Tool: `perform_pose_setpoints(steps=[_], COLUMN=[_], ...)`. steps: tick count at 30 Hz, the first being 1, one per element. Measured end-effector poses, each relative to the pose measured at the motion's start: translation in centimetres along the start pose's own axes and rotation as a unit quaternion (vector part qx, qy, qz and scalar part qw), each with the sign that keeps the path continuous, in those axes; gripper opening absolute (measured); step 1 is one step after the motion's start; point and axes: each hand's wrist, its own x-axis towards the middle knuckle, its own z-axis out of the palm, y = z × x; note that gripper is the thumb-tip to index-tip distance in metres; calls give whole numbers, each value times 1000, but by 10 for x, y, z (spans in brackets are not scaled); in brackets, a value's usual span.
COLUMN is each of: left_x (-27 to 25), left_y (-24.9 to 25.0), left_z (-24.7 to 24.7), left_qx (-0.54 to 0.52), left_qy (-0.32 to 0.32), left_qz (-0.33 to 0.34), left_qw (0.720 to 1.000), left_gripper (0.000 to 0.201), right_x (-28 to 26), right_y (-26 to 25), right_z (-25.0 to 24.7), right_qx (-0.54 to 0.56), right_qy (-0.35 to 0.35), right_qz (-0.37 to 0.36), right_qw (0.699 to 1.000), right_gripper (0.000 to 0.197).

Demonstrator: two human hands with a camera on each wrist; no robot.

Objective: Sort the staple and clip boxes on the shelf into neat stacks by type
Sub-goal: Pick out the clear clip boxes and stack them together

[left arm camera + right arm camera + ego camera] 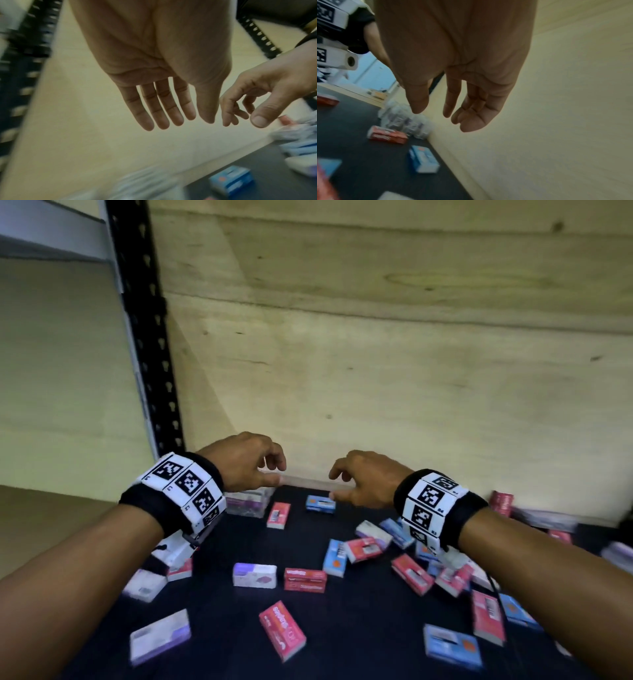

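Observation:
Small red, blue and white-purple boxes lie scattered on the dark shelf [363, 631]. At the back left stands a pile of white-purple boxes [248, 502], with a red box [278, 515] and a blue box [320, 504] beside it. My left hand [262, 470] hovers above that pile, empty, its fingers straight in the left wrist view [171, 116]. My right hand [347, 482] hovers just above the blue box [423, 159], fingers loosely curled and holding nothing. Both hands [447, 113] sit close to the wooden back wall.
A plywood back wall [394, 371] closes the shelf behind the hands. A black perforated upright [147, 337] stands at the left. More boxes crowd the right side [452, 577] and the front [282, 630]; a dark gap of shelf lies mid-left.

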Motion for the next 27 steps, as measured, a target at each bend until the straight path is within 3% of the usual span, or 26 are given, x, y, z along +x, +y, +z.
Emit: perform_pose_setpoints(steps=[14, 20, 27], left_x=[107, 147, 177], left_y=[175, 221, 246], left_z=[22, 50, 80], left_qx=[-11, -12, 13], left_qy=[-83, -118, -134], left_qz=[129, 122, 116], left_qw=[988, 985, 984], left_gripper=[25, 32, 43], right_x=[-126, -156, -159], right_y=[177, 239, 276], right_z=[-35, -26, -9], right_qx=[7, 17, 33], right_qy=[12, 0, -49], right_qz=[177, 245, 273], right_qw=[984, 969, 960], right_gripper=[37, 27, 39])
